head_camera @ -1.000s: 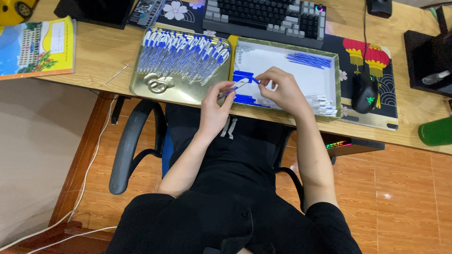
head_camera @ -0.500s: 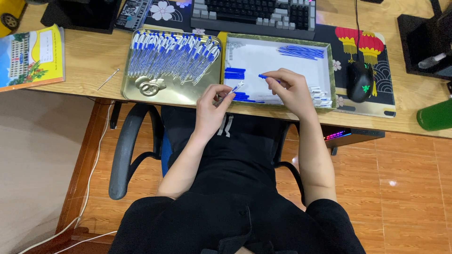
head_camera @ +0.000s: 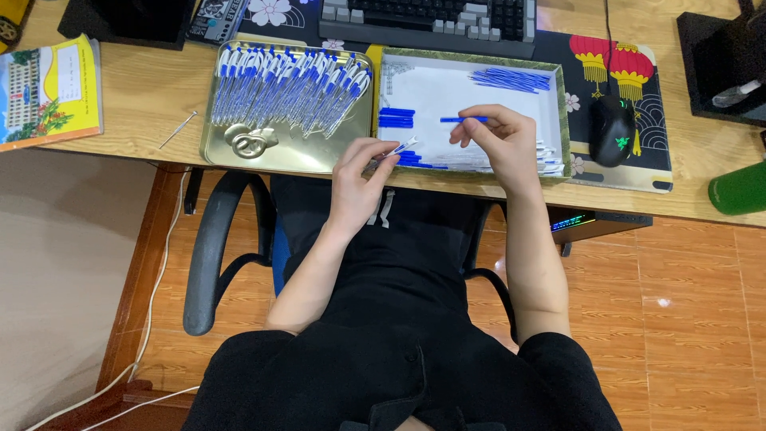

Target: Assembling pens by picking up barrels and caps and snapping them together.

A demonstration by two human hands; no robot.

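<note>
I see a shallow gold-coloured metal tray [head_camera: 239, 156] on the left of the wooden desk [head_camera: 144, 96], packed with a row of clear plastic pens with blue caps [head_camera: 287, 88]; a small gold metal ornament [head_camera: 249, 141] lies in its lower part. Beside it to the right sits a white-lined rectangular box lid with a patterned green rim [head_camera: 562, 112], holding a loose heap of thin blue refills [head_camera: 511, 78] at its top right and short blue pieces [head_camera: 396, 118] at its left.

My left hand [head_camera: 357, 183] pinches a clear pen barrel [head_camera: 400, 148] over the lid's lower left corner. My right hand [head_camera: 503, 144] grips a thin blue refill [head_camera: 463, 120] between fingertips, over the lid's middle. The white parts at the lid's right edge are half hidden behind that hand; I cannot make them out.

A yellow illustrated booklet [head_camera: 48, 92] lies far left, cut by the frame. A black mouse [head_camera: 612, 130] rests on a printed mat with red lanterns [head_camera: 610, 52]; a green cylinder [head_camera: 738, 187] is clipped at the right edge.
</note>
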